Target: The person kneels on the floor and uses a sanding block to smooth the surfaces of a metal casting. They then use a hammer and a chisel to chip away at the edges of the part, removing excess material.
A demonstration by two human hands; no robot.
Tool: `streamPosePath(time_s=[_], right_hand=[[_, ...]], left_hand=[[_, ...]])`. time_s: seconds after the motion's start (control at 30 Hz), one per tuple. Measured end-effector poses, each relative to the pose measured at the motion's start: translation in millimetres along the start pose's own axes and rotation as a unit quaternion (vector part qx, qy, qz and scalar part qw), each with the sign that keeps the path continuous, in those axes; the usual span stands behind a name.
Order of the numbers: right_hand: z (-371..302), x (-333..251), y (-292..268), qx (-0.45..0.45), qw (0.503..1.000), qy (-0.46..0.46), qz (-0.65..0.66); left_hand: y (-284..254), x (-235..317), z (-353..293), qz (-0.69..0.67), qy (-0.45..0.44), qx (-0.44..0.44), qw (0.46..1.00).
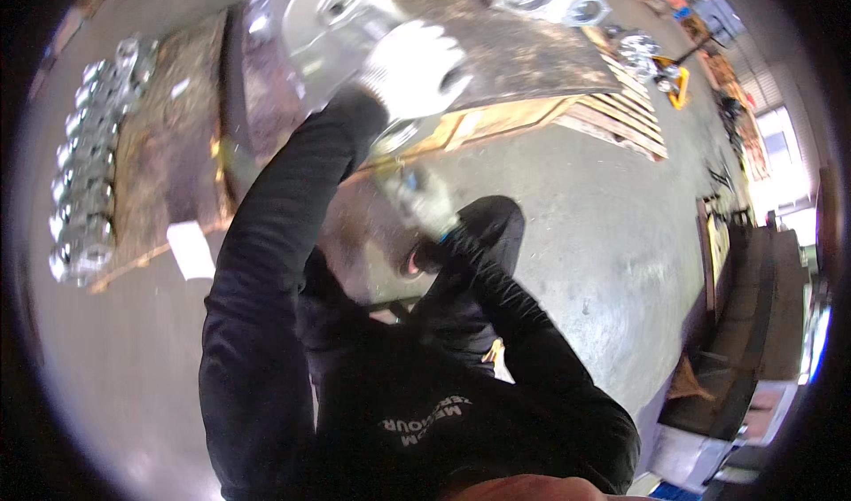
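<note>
Silver metal parts, at least two, beside left hand, right hand lower, both grips too blurred to judge

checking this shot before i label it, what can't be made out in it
- Left hand, head view: glare washes out detail, so its grip is unclear.
- Right hand, head view: blur hides its grip.
- Shiny metal parts by the left hand, head view: blurred, cut off by the top edge.
</note>
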State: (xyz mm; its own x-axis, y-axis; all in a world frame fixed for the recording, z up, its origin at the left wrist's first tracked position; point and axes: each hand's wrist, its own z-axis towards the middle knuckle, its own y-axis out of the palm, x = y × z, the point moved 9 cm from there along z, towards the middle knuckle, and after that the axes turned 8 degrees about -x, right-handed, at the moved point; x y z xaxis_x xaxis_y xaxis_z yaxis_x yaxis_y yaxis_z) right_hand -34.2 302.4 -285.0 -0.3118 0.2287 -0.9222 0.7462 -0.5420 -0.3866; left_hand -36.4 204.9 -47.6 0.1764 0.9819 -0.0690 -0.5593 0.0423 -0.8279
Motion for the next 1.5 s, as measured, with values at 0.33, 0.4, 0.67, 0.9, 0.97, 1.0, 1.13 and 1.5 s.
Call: streamPosePath(time_s=[0.33,0.4,0.67,0.9,0.97,1.0,1.13,1.5], right_hand=[[-6.3,3.1,47.3,0.076,0.86,0.068,0.501],[-2.1,-8.9,54.7,0.041,0.84,0.037,0.539],[-1.8,9.4,56.8,0.038,0.861,0.024,0.506],[-10.1,29.5,40.2,0.12,0.836,0.018,0.536],[-8.5,19.6,41.8,0.085,0.837,0.008,0.54],[-9.4,20.7,41.2,0.091,0.838,0.03,0.537],[-7.2,12.7,35.6,0.099,0.83,0.0,0.55],[-26.7,57.2,60.8,0.097,0.84,0.002,0.534]], left_hand=[[-31.5,22.2,-12.2,-0.045,0.047,0.0,0.998],[-35.5,26.4,-20.2,-0.044,0.06,0.003,0.997],[-32.4,27.8,-23.0,-0.061,0.073,-0.059,0.994],[-12.7,33.6,-9.7,0.035,0.03,-0.174,0.984],[0.3,37.0,-4.8,0.086,0.027,-0.223,0.971],[3.5,38.9,-2.1,0.104,0.029,-0.23,0.967],[8.0,41.8,2.0,0.101,0.015,-0.253,0.962],[-26.7,79.7,-32.8,0.03,0.122,-0.221,0.967]])
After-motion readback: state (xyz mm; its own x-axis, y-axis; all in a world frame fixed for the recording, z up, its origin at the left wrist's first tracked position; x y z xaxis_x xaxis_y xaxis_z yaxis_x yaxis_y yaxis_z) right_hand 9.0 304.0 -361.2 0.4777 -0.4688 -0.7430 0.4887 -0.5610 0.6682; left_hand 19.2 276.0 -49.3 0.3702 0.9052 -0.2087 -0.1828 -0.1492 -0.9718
